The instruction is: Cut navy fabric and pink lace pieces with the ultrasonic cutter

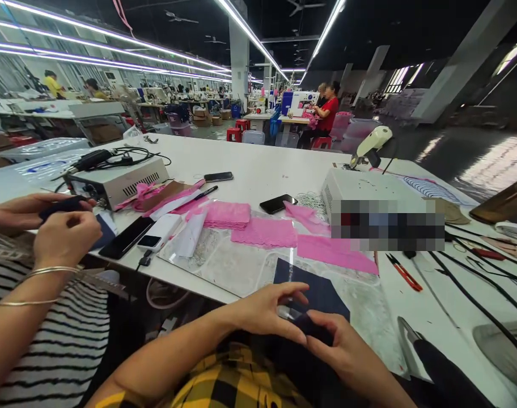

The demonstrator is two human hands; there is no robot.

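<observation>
My right hand [347,345] has its thumb and fingers closed on a folded piece of navy cloth [312,327] near the table's front edge. Facing it, my left hand [271,311] has fingers stretched and apart, its thumb tip against the cloth's left edge. A small clear, shiny item [286,312] shows between the left thumb and fingers; its kind cannot be made out. Behind both hands lies a flat navy cloth panel [322,292], partly hidden by them. Farther back, pink cloth pieces [265,232] lie in a row on a patterned clear mat [237,272].
At left, a co-worker's hands [67,232] hold dark cloth. Two box-shaped devices, one left [118,178] and one right [369,190], stand on the white table [250,164]. Phones [278,203], orange snips [405,273], scissors [411,340] and cables [488,283] lie around.
</observation>
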